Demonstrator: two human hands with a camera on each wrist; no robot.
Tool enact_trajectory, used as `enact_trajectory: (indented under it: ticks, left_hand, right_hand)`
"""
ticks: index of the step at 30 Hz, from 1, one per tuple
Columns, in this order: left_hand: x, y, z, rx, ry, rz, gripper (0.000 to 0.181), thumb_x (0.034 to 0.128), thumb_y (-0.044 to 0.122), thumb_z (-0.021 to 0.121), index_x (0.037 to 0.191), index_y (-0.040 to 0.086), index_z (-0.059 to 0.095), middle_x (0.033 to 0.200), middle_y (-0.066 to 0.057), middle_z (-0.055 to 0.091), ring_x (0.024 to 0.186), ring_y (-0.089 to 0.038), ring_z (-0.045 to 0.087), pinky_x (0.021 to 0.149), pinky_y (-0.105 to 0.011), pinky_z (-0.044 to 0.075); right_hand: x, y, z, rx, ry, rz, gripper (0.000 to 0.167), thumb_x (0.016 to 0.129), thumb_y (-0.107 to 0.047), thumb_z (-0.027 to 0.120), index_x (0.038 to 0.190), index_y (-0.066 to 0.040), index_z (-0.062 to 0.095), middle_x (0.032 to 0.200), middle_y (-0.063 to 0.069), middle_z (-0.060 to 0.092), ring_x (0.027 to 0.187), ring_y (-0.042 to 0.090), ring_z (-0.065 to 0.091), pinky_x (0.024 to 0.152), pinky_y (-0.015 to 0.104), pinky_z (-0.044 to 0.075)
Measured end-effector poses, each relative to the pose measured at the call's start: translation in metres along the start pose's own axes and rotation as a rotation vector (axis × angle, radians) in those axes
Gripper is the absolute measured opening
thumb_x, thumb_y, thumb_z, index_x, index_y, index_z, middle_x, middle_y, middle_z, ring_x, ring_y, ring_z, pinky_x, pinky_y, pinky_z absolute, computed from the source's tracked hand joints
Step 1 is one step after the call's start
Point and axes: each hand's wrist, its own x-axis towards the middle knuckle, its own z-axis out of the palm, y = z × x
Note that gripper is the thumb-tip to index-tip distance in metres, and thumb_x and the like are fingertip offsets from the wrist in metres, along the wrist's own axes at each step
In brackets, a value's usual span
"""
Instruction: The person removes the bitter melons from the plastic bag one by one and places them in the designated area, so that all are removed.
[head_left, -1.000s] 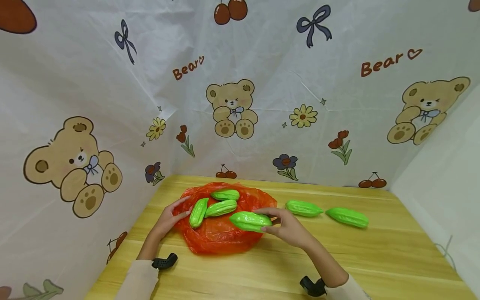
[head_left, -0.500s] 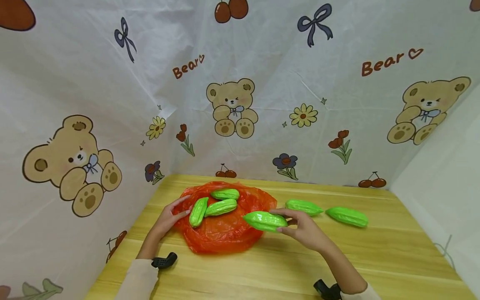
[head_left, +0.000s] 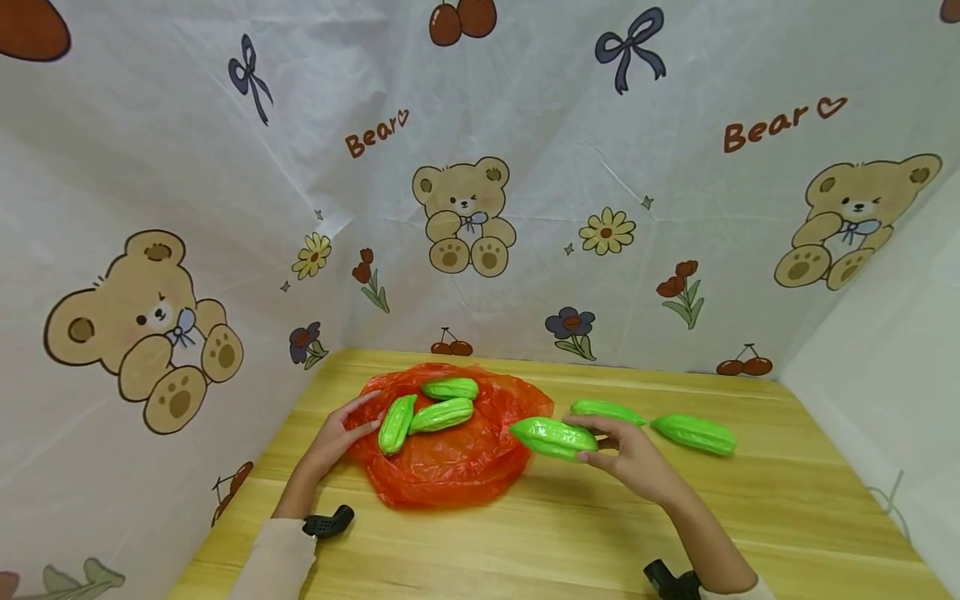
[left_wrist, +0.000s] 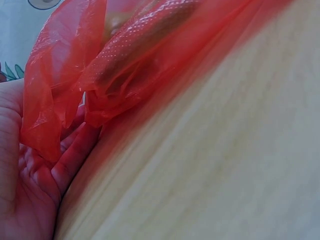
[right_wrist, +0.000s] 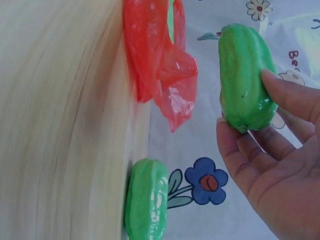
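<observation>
In the head view, my right hand [head_left: 633, 458] pinches a bright green, ridged bitter melon [head_left: 553, 438] between thumb and fingers. The right wrist view shows this bitter melon [right_wrist: 245, 77] lifted off the table. My left hand [head_left: 333, 437] holds the left edge of a thin red plastic bag [head_left: 442, 487]; in the left wrist view the bag's film [left_wrist: 55, 100] falls between the thumb and fingers, partly hiding them. On the spread bag lie three more bitter melons: one upright at left [head_left: 397, 425], one in the middle [head_left: 442, 415] and one behind [head_left: 450, 388].
Two more bitter melons lie on the wooden table [head_left: 450, 550] right of the bag: one partly behind my right hand [head_left: 603, 410], another farther right [head_left: 694, 434]. A white bear-print sheet [head_left: 525, 317] stands along the back and left. A thin cable [head_left: 892, 500] hangs at right.
My right hand has carried its bitter melon rightward, from above the bag to beyond its right edge. The left hand and the bag have stayed in place.
</observation>
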Motion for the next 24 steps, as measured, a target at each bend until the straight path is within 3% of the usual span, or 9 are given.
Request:
enact_trajectory:
  ticks: [6,14,19,24]
  left_hand:
    - [-0.002,0.003,0.001,0.018,-0.003,0.01,0.057,0.0969,0.011,0.069,0.15,0.005,0.048,0.158,-0.022,0.037,0.149,-0.043,0.025,0.119,-0.062,0.019]
    - [-0.011,0.034,0.003,0.015,-0.025,0.012,0.056,0.0977,0.009,0.067,0.149,0.0,0.047,0.157,-0.025,0.037,0.148,-0.046,0.025,0.119,-0.063,0.019]
    - [-0.013,0.036,0.003,0.016,-0.023,0.005,0.057,0.0974,0.01,0.068,0.149,0.0,0.047,0.157,-0.025,0.037,0.148,-0.047,0.025,0.118,-0.064,0.019]
    - [-0.011,0.028,0.003,0.019,-0.01,0.01,0.056,0.0976,0.01,0.068,0.149,0.001,0.048,0.157,-0.024,0.037,0.148,-0.047,0.024,0.119,-0.064,0.018]
  right_hand:
    - [-0.004,0.003,-0.003,0.014,-0.002,0.005,0.045,0.09,-0.011,0.077,0.135,-0.012,0.067,0.14,0.013,0.06,0.111,0.027,0.062,0.087,0.033,0.057]
    - [-0.002,0.008,-0.012,-0.012,0.025,-0.01,0.044,0.09,-0.011,0.076,0.133,-0.015,0.067,0.139,0.01,0.062,0.109,0.024,0.064,0.087,0.034,0.057]
    - [-0.001,0.013,-0.017,-0.035,0.023,0.022,0.044,0.091,-0.012,0.076,0.134,-0.014,0.067,0.138,0.009,0.062,0.109,0.023,0.064,0.088,0.036,0.057]
    - [-0.002,0.018,-0.021,-0.033,0.023,0.039,0.045,0.092,-0.013,0.076,0.135,-0.01,0.066,0.134,0.013,0.064,0.106,0.027,0.064,0.085,0.033,0.057]
